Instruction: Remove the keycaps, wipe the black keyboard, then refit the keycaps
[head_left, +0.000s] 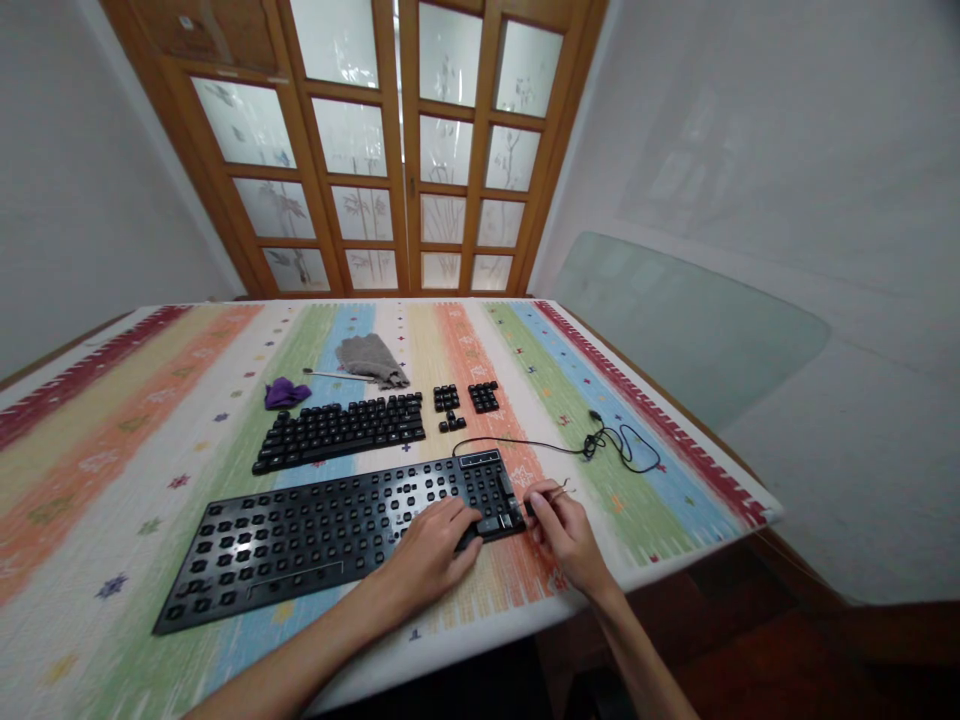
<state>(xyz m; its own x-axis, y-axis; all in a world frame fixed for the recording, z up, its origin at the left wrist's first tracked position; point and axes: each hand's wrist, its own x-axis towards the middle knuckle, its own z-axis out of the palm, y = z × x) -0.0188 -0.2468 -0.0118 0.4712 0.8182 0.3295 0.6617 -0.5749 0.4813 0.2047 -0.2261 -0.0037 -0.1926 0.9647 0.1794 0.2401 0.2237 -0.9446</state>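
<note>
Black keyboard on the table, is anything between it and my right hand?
Nothing visible stands in the way. Your right hand is at the right end of the keyboard, pinching a thin wire tool. The cable runs off to the right beyond that hand, and the loose keycaps lie past the keyboard's far edge.

From a distance, I see a room (787, 150) that looks to me like a home. The wooden doors (412, 220) have plants drawn on their frosted panes (365, 213), and a colourful striped tablecloth (150, 480) is spread in front of them.
</note>
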